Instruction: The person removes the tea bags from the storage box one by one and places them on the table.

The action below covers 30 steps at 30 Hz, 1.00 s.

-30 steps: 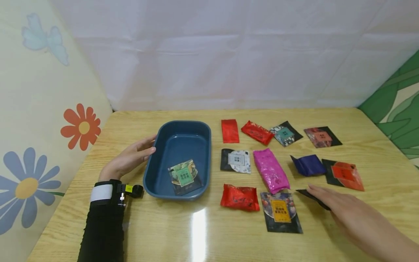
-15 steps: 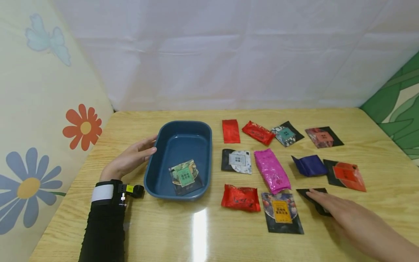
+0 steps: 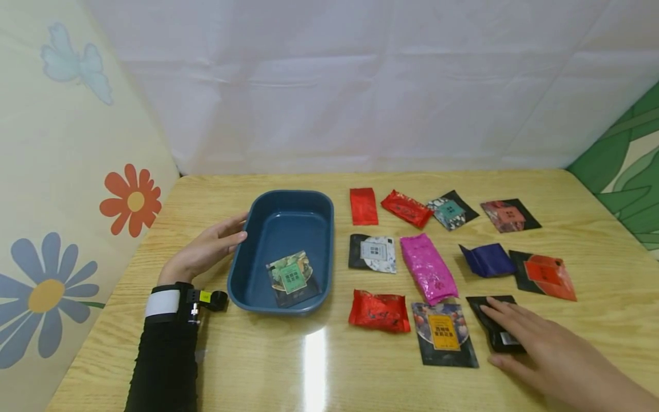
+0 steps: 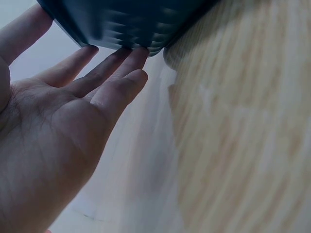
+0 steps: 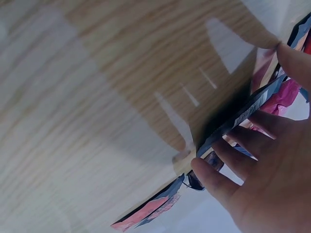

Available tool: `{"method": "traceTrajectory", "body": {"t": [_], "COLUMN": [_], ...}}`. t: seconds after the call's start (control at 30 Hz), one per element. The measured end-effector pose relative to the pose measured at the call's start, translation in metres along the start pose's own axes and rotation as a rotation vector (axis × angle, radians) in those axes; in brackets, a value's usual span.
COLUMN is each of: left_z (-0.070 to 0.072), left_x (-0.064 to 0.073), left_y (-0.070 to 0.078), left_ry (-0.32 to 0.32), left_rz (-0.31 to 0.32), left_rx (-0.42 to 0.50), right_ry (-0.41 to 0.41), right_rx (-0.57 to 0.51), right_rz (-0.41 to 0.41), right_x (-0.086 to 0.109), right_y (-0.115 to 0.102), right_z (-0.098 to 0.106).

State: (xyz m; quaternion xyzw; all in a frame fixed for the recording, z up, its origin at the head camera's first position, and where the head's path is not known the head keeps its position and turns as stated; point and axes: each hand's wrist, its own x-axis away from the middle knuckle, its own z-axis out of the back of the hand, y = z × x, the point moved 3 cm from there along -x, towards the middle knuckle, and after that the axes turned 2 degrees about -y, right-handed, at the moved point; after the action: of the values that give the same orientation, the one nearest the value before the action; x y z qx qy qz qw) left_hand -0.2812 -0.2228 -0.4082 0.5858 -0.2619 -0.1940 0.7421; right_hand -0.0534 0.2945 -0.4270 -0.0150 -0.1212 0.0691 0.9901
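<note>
My left hand (image 3: 211,246) touches the left side of a blue plastic bin (image 3: 237,274), its fingers fairly straight; the left wrist view shows fingertips against the bin's outer wall (image 4: 121,24). Inside the bin lies a black sachet with a green label (image 3: 290,278). At the right, my right hand (image 3: 546,349) rests its extended fingers on a black sachet (image 3: 496,326) on the table, with the thumb apart near the table. The right wrist view shows this sachet's edge with a barcode (image 5: 250,109) under the fingers. Part of it is hidden by the hand.
Beside the right hand lie a yellow-labelled sachet (image 3: 445,335), a purple packet (image 3: 488,260) and a red-labelled sachet (image 3: 546,276). Farther left are a pink packet (image 3: 428,269), a red packet (image 3: 380,311) and a grey-labelled sachet (image 3: 373,253). Several more packets lie along the back.
The black sachet under my right hand has gone from tilted to flatter on the table. The right thumb now shows, spread from the fingers. My left hand stays at the bin.
</note>
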Motion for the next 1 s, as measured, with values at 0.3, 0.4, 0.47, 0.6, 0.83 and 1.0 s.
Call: {"method": "traceTrajectory", "body": {"t": [0.3,0.4,0.47,0.6,0.83,1.0], "left_z": [-0.001,-0.001,-0.001,-0.001,-0.001,0.000], "left_x": [0.001,0.001,0.001,0.001,0.000,-0.001], "left_y": [0.002,0.002,0.002,0.001,0.001,0.000], "left_ry": [-0.001,0.002,0.002,0.006,0.003,0.013], "left_rz": [-0.003,0.000,0.002,0.013,0.007,0.009], "left_rx": [0.006,0.004,0.000,-0.005,-0.005,0.000], "right_ry": [0.000,0.002,0.008,0.026,0.128,0.180], "right_rx": [0.012,0.020,0.030,0.050,0.025,-0.031], "right_rz": [-0.002,0.000,0.006,0.013,0.117,0.210], "right_x": [0.001,0.001,0.001,-0.001,-0.010,-0.019], "right_y": [-0.002,-0.003,-0.005,-0.012,-0.039,-0.058], "right_z": [0.000,0.001,0.003,0.013,0.039,0.055]}}
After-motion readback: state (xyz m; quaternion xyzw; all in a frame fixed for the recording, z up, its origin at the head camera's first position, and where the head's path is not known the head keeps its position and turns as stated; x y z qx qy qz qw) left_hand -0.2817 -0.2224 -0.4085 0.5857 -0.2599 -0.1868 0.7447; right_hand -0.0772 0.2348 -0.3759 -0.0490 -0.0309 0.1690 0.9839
